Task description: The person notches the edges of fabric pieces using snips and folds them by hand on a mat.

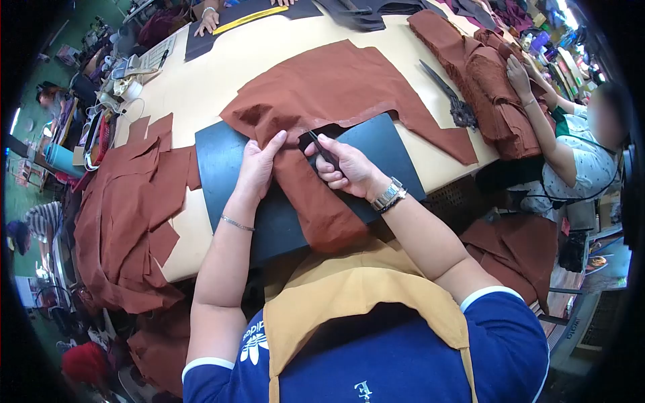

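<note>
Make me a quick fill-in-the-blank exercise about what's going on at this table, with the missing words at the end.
1. The right hand holds a small ____-coloured tool.
2. The left hand grips the reddish-brown cloth, while a metal watch sits on this person's ____ wrist.
3. The long strip by another person's hands, at the table's far side, is ____ in colour.

Missing words: black; right; yellow.

Wrinkled rust-brown cloth (326,80) lies partly over a dark board (393,158), a flap crossing its near edge. A black tool (327,156) sits in the right hand (353,169).
</note>
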`<action>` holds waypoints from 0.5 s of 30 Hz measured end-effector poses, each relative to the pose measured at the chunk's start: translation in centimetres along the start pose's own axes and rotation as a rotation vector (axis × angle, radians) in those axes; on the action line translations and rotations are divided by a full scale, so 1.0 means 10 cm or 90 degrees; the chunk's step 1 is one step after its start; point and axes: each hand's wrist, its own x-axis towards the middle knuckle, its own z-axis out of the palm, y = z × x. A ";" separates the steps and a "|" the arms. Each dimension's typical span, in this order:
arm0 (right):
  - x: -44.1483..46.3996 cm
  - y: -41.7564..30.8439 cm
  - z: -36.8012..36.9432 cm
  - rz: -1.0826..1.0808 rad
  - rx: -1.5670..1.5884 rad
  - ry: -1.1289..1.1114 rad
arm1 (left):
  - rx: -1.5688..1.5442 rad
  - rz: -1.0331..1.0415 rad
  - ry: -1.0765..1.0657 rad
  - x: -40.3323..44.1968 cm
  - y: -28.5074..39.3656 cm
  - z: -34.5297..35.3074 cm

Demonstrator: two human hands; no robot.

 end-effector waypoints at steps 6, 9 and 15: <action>0.05 -0.02 0.05 0.012 -0.035 0.029 | -0.005 0.006 0.010 0.00 -0.03 0.03; 0.05 -0.02 0.09 -0.019 -0.073 0.044 | 0.001 0.012 -0.010 0.07 -0.08 -0.05; -0.21 0.05 0.18 -0.074 -0.167 0.085 | 0.164 0.078 0.051 -0.15 0.01 -0.31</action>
